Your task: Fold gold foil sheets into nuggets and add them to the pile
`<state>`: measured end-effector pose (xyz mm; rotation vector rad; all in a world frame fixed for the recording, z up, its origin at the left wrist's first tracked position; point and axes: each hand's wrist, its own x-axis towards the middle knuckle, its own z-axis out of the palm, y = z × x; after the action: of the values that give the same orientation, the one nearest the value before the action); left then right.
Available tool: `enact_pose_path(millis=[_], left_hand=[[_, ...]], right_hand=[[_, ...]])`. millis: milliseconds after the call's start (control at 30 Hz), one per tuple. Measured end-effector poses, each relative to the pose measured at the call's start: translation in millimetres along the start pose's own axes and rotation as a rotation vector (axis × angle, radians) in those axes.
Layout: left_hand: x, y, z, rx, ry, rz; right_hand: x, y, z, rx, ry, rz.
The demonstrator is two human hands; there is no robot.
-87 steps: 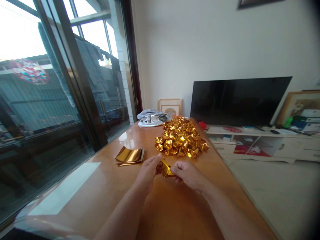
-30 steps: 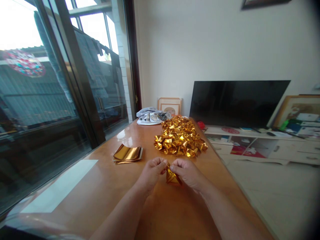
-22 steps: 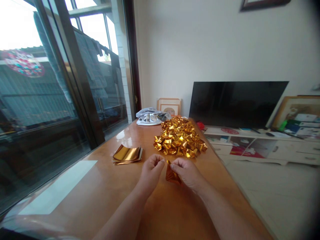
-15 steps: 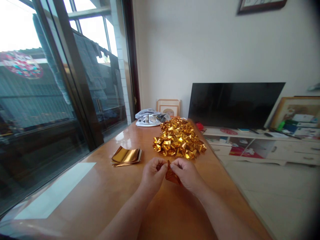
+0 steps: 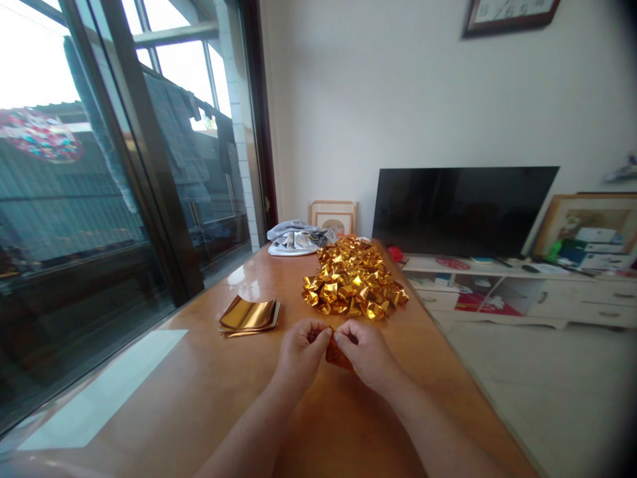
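Gold foil (image 5: 339, 360) is pinched at its upper edge by my left grip (image 5: 301, 346) and right grip (image 5: 367, 348), nearer me than the pile (image 5: 355, 282) on the surface (image 5: 239, 398); light, even pressure should keep creases crisp without tearing.

A folded piece of gold foil paper (image 5: 338, 359), shaded to copper-orange, is held pinched at its top, its creased lower part hung downward. Much of it is hidden. It is held nearer the right edge of the table (image 5: 223, 405) than the left; whether the tabletop is touched cannot be told.
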<state>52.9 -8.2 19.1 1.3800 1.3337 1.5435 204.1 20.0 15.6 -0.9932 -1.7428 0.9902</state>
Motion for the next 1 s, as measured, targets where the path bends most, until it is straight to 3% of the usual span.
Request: enact_pose_path(millis=[700,1000], left_hand=[[1.0,2.4,-7.9,-0.203,-0.197,-0.17],[3.4,-2.6,-6.2,-0.132,-0.22,-0.125]], right_hand=[[0.3,1.4,-0.9,-0.015,-0.053,-0.009],[-0.9,1.7,-1.2,-0.041,-0.073,-0.006]])
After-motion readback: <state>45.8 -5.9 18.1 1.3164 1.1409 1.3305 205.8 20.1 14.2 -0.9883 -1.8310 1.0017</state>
